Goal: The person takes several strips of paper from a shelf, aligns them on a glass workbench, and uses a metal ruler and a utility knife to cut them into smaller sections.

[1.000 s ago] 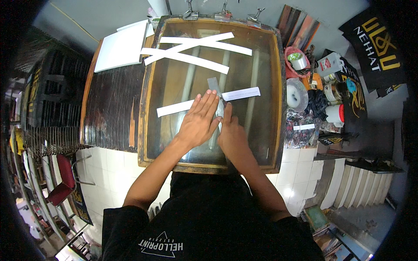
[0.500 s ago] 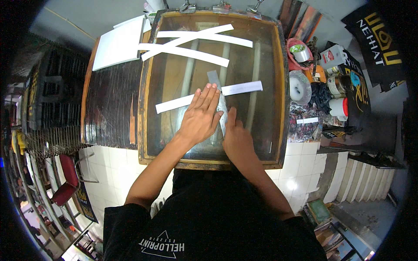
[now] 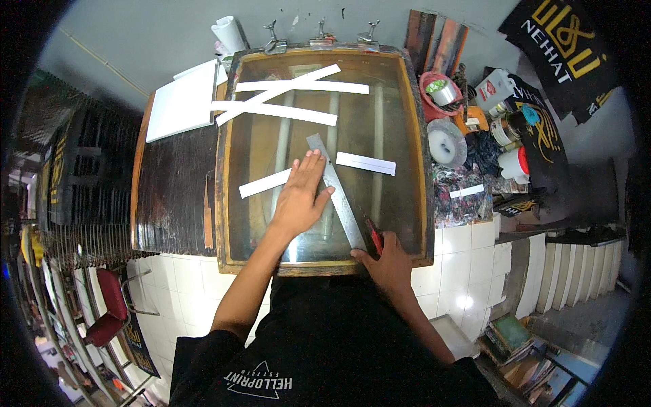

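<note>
My left hand [image 3: 298, 200] lies flat with fingers stretched out, at the left edge of a steel ruler [image 3: 341, 203] that slants across a wood-framed glass top. From under this hand a white paper strip [image 3: 266, 183] sticks out to the left. A separate strip piece [image 3: 366, 164] lies right of the ruler, apart from it. Near the front edge of the glass, my right hand [image 3: 388, 263] is closed round a red cutter knife [image 3: 373, 236], its tip pointing away from me. The right thumb is by the ruler's near end.
Several long white strips [image 3: 285, 115] cross each other on the far part of the glass. White sheets [image 3: 182, 102] are stacked on the dark wooden board [image 3: 173, 190] at left. At right stand a red basket [image 3: 434, 85], a pale bowl [image 3: 446, 144] and a red-lidded tub [image 3: 513, 163].
My right hand has drawn back toward the near edge, showing the knife and more ruler. The right strip piece has swung askew, away from the ruler. My left hand stays flat.
</note>
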Action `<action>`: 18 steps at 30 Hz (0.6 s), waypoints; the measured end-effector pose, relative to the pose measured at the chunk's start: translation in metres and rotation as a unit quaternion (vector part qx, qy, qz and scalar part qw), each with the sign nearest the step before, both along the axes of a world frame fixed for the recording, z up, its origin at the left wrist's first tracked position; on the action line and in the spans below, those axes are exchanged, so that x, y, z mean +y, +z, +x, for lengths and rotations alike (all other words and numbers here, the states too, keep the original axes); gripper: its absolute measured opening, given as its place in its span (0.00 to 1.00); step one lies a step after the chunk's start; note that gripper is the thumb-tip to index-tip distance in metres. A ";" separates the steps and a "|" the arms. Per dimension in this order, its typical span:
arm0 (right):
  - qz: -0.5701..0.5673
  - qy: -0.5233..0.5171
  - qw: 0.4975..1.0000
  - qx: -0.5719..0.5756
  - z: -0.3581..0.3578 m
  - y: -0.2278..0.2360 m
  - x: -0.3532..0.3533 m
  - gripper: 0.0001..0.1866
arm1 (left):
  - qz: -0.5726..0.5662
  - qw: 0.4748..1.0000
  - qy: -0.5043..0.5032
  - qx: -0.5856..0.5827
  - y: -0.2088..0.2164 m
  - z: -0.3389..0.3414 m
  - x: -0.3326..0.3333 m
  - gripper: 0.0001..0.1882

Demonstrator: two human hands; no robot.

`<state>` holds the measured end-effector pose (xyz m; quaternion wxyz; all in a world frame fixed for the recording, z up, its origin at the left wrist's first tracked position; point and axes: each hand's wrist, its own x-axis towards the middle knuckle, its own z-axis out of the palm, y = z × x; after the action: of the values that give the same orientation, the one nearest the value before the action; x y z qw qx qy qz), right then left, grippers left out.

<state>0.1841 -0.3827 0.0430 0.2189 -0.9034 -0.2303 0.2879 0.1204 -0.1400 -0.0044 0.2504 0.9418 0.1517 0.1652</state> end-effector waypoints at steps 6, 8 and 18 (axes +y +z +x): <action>0.047 -0.031 0.996 -0.076 0.008 -0.014 -0.031 0.27 | -0.058 0.997 0.046 -0.032 0.009 -0.031 0.017 0.33; 0.041 -0.039 0.993 -0.102 0.010 -0.020 -0.037 0.23 | -0.068 0.997 0.038 -0.025 0.014 -0.040 0.021 0.30; 0.029 0.005 0.992 -0.120 0.021 -0.003 -0.034 0.19 | -0.056 0.994 0.083 -0.050 0.028 -0.043 0.019 0.23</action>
<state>0.2049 -0.4169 0.0401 0.2140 -0.9236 -0.2676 0.1719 0.0770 -0.1208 0.0235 0.2952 0.9010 0.2255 0.2240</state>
